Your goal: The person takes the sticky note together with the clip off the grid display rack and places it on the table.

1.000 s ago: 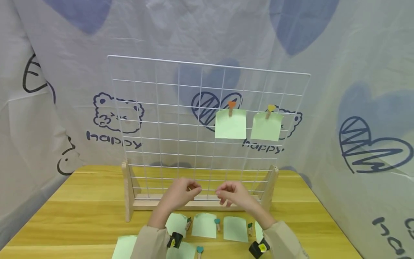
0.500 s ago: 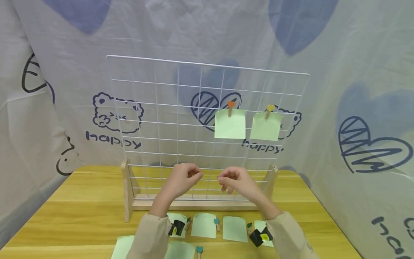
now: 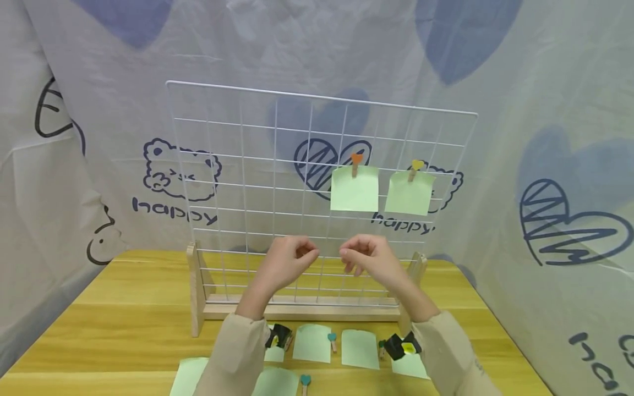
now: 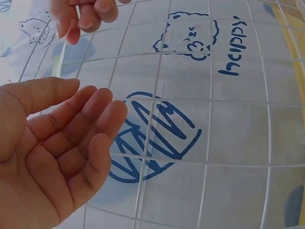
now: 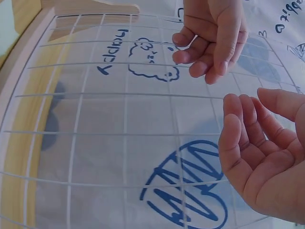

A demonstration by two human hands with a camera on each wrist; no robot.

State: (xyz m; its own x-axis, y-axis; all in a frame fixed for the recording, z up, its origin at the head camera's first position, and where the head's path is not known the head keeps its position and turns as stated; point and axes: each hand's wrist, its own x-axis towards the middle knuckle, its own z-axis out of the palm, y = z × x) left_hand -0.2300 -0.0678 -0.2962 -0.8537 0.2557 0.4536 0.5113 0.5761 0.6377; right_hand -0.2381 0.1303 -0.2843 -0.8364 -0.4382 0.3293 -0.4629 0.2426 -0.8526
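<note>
My left hand (image 3: 286,263) and right hand (image 3: 373,259) are raised in front of a white wire grid (image 3: 277,209), a small gap apart. Both have loosely bent fingers and hold nothing. The left wrist view shows the left palm (image 4: 62,152) with thumb and fingertips apart. In the right wrist view, the right hand (image 5: 267,152) likewise has a gap between thumb and fingers. Above them on the grid hang two pale green paper notes, one (image 3: 354,192) under an orange heart clip (image 3: 356,159), the other (image 3: 408,195) under a yellow heart clip (image 3: 417,166).
The grid stands in a wooden base (image 3: 302,313) on a wood-grain table (image 3: 124,308). In front of it lie several green notes (image 3: 312,344) and small clothespins, including a blue heart one (image 3: 332,340) and another blue heart one (image 3: 305,380). A printed cloth (image 3: 317,49) hangs behind.
Both hands have risen from near the wooden base to a higher level in front of the grid, staying apart and without anything in them. The clipped notes stay where they were.
</note>
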